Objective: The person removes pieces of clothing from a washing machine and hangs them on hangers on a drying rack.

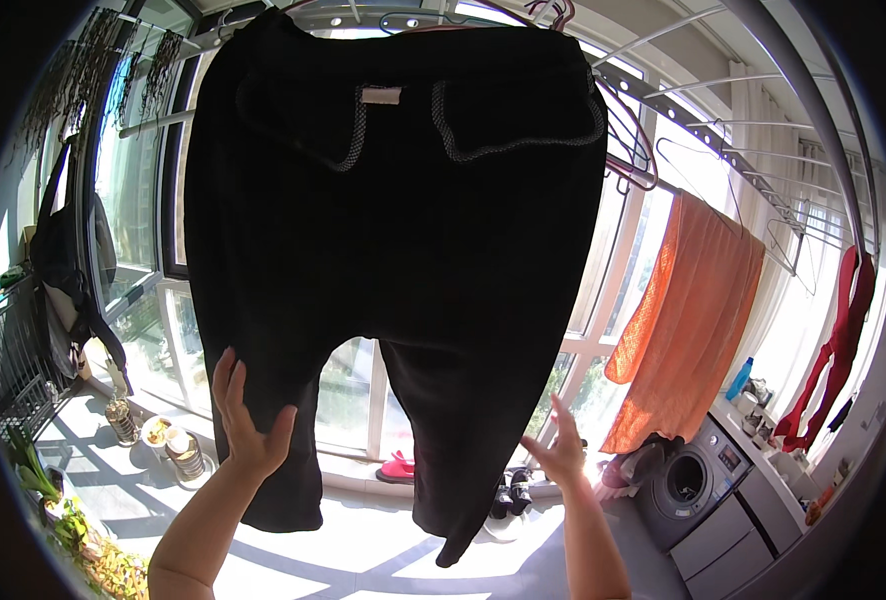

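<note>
Black trousers (pixel 393 240) hang inside out in front of me from the rack overhead, with a pale label at the waistband and two stitched pocket outlines. My left hand (pixel 253 425) is raised at the left trouser leg, its fingers and thumb spread. Whether it touches the cloth I cannot tell. Beside the right leg's outer edge my right hand (pixel 560 455) is up with fingers apart, holding nothing. The left leg's hem hangs straight; the right one ends in a drooping point.
A metal drying rack (pixel 663 97) with hangers (pixel 631 150) spans overhead. To the right hang an orange towel (pixel 688 300) and a red garment (pixel 843 340), above a washing machine (pixel 688 482). Jars (pixel 185 455) and plants (pixel 53 490) stand on the floor at left; a dark bag (pixel 63 250) hangs there.
</note>
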The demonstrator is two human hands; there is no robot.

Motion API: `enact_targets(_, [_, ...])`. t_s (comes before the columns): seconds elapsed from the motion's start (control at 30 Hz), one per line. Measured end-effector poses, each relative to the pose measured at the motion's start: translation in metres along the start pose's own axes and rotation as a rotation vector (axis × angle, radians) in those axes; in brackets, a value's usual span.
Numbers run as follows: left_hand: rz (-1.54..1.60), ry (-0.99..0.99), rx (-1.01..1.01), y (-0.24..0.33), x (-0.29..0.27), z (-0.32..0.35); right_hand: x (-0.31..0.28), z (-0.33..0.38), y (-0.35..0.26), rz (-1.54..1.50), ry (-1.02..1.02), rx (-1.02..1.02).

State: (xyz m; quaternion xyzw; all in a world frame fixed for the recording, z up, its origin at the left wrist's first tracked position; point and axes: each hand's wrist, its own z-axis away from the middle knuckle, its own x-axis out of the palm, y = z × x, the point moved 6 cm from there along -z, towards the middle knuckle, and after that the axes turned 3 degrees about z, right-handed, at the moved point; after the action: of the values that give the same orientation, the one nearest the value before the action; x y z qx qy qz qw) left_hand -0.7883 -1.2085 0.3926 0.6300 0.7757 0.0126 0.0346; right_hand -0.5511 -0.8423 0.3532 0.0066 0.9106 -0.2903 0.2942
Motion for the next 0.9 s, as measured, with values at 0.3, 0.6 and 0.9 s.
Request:
enact_targets(0.3, [-0.356, -0.113, 0.157, 0.035, 0.063, -0.114, -0.006, -0.137, -0.150, -0.684, -0.059, 0.317])
enact_targets(0.6, [-0.200, 0.053, 0.212, 0.041, 0.041, -0.081, 0.217, 0.232, 0.113, -0.562, -0.618, 0.625])
enact_targets(0.9, [1.218, -0.301, -0.895, 0.039, 0.151, 0.097, 0.116, 0.102, 0.023, -1.161, -0.371, 0.403])
